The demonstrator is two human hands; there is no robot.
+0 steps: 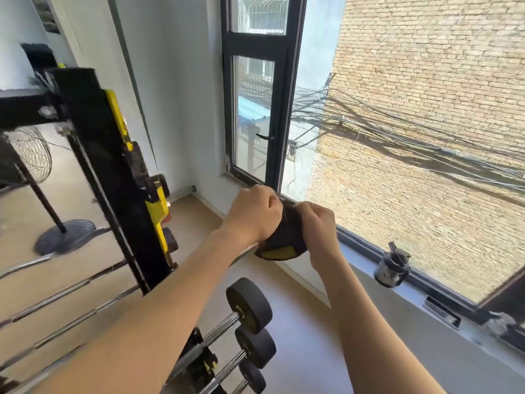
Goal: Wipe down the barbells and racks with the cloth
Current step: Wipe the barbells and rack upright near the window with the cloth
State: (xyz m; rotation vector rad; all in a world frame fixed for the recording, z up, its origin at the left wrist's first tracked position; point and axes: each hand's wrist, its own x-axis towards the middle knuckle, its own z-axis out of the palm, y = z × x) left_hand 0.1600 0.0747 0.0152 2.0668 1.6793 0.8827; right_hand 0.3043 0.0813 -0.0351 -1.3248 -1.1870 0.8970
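1. Pale floor (pixel 298 322) runs as a narrow open strip between the rack (pixel 113 172) on the left and the window sill (pixel 412 308) on the right, narrowing toward the far corner
2. Both forearms reach out over this strip; the left hand (pixel 255 214) and right hand (pixel 321 226) meet near the sill's far end, each grip curled tight on the cloth (pixel 284 240), a dark piece with a yellow patch that hangs bunched between them
3. The black and yellow rack leans across the left side, and barbells (pixel 221 325) lie on its low rungs, their black end plates (pixel 250 305) jutting into the strip below the arms
4. A fan (pixel 31 157) on a round base stands far left, behind the rack
5. A small dark container (pixel 392 270) sits on the sill at the right; the black window frame (pixel 272 109) stands open, with a brick wall (pixel 426 81) and a tangle of cables (pixel 397 129) outside
6. Yellow marks on the plate hubs and rack are too blurred to read
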